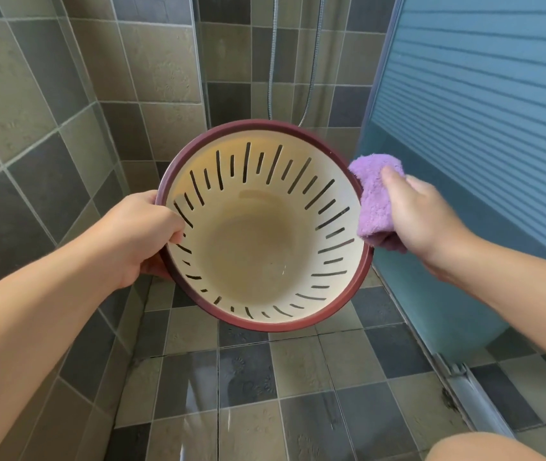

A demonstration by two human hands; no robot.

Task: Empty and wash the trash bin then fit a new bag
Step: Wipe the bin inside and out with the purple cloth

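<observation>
A round cream trash bin (255, 247) with slotted walls and a dark red rim is held up above the shower floor, its mouth facing me. It is empty inside, with a brownish film on the bottom. My left hand (142, 234) grips the rim on the left, thumb inside the bin. My right hand (421, 214) holds a folded purple cloth (375, 197) against the outside of the rim on the right.
Grey and green tiled walls stand to the left and behind. A shower hose (271, 61) hangs on the back wall. A blue frosted glass door (471, 128) closes the right side, with its floor track (474, 397) below. The floor tiles (241, 377) look wet. My knee (484, 450) shows at the bottom right.
</observation>
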